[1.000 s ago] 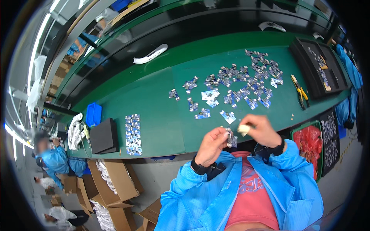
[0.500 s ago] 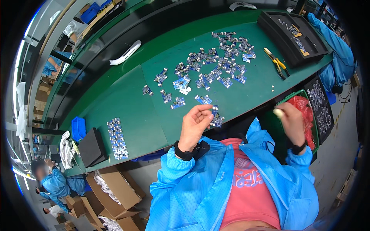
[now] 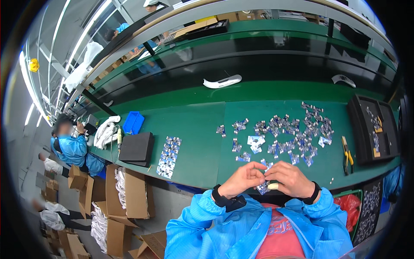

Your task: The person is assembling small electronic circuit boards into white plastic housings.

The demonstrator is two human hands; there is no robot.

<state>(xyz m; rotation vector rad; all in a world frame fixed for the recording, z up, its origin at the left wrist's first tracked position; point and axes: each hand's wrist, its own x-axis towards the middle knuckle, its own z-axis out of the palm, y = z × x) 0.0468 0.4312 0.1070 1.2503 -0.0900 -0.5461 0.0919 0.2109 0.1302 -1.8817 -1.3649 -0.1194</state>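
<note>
My left hand [image 3: 242, 178] pinches a small blue circuit board [image 3: 262, 188] near the bench's front edge. My right hand [image 3: 290, 178] is closed in at the same board, its fingertips meeting the left ones and partly covering it. A pale yellow cover [image 3: 273, 186] sits on a digit of the right hand. Just beyond the hands are loose circuit boards [image 3: 243, 156] and a heap of similar boards [image 3: 282, 125]. To the left, a block of boards [image 3: 170, 157] lies in neat rows.
On the right are yellow-handled pliers [image 3: 347, 156] and a black divided tray [image 3: 362, 129]. Below it stands a green bin with a red bag [image 3: 348, 210]. Leftward lie a black box [image 3: 136, 148], a blue bin [image 3: 133, 122] and open cartons [image 3: 136, 196]. A co-worker [image 3: 71, 146] sits far left.
My right hand has come from above the green bin to the board in my left hand. The view has swung left, so the bench sits differently in the picture.
</note>
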